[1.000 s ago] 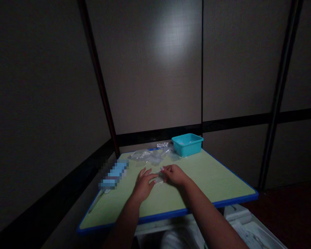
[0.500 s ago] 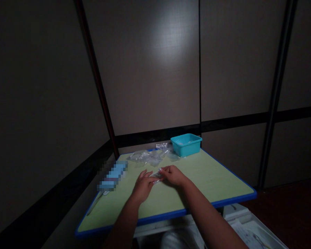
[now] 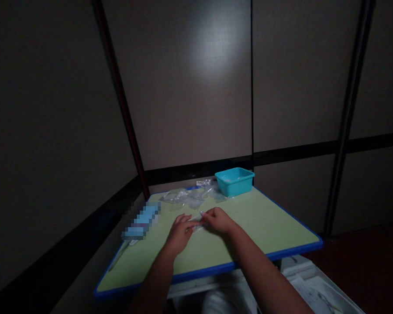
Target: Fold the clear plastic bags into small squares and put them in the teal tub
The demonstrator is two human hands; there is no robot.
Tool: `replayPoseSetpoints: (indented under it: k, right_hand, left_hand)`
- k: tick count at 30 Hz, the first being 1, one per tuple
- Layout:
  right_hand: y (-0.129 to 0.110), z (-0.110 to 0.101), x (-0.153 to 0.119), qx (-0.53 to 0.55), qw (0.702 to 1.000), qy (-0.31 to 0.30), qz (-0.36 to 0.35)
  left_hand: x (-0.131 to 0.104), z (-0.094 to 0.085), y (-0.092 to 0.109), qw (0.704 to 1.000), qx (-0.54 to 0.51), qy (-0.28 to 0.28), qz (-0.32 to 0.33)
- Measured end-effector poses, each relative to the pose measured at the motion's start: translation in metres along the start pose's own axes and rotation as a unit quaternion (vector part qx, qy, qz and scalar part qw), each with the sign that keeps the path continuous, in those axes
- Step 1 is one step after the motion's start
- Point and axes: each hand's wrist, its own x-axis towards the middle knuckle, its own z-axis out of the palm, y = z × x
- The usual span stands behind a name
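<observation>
My right hand [image 3: 217, 220] pinches the edge of a small clear plastic bag [image 3: 198, 228] above the middle of the table [image 3: 265, 222]. My left hand [image 3: 180, 232] grips the bag's left side between thumb and index finger, while its other fingers are partly spread. Both hands are close together, and they hide much of the bag. What the bag contains, if anything, is too small to make out. Beyond the hands lie several loose, crumpled clear plastic bags [image 3: 183, 197].
A turquoise plastic basket [image 3: 236, 187] stands at the table's back right. On the left edge lies a blurred blue item [image 3: 142, 221], with a thin pale object [image 3: 118, 256] nearer me. Wall panels [image 3: 196, 109] rise behind. Papers [image 3: 309, 292] lie below at the right.
The fingers have shifted slightly on the small bag, and less of it shows between the hands. The things on the table have stayed in place; the view has moved very little.
</observation>
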Motion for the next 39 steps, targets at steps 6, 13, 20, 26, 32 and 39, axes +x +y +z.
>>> replayPoseSetpoints:
  k: [6, 13, 20, 26, 32, 39]
  right_hand:
    - [0.002, 0.002, 0.002, -0.006, 1.0, -0.002, 0.008]
    - [0.002, 0.001, 0.001, -0.012, 1.0, -0.009, 0.005]
    - [-0.006, -0.002, 0.0, -0.037, 0.999, 0.01, -0.002]
    - [0.0, -0.008, 0.001, -0.114, 0.989, 0.075, 0.058]
    - [0.005, -0.007, 0.0, -0.172, 0.98, 0.039, 0.089]
    - [0.004, -0.003, -0.002, -0.211, 0.974, -0.028, 0.08]
  left_hand:
    - [0.0, -0.009, 0.009, 0.998, -0.03, 0.048, 0.011]
    - [0.001, -0.01, 0.012, 0.998, -0.056, 0.025, 0.031]
    - [0.0, -0.008, 0.01, 0.997, -0.069, 0.006, 0.031]
    - [0.0, -0.009, 0.011, 0.997, -0.078, 0.009, 0.017]
    - [0.002, -0.008, 0.009, 0.996, -0.092, 0.015, 0.013]
    - [0.002, -0.006, 0.008, 0.995, -0.099, 0.02, 0.015]
